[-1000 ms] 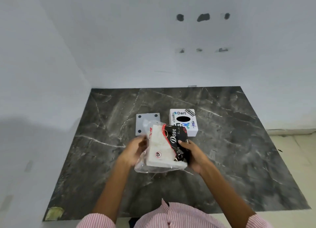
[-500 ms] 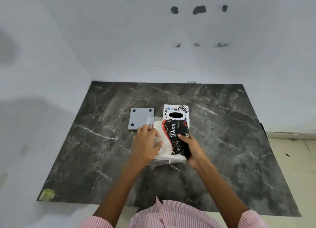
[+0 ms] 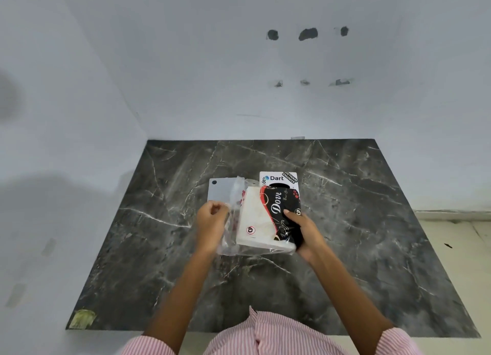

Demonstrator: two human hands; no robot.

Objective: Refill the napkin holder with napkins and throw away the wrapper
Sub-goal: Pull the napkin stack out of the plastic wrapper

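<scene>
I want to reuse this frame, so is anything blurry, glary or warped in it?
Head view: the left hand is slightly motion-blurred; the clear wrapper shows soft sheen; wide-angle distortion splays the marble countertop; lighting is flat, with faint shadows on the left wall.

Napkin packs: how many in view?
1. The napkin pack is held above the counter by the right hand; left hand pulls its wrapper. None visible elsewhere.
</scene>
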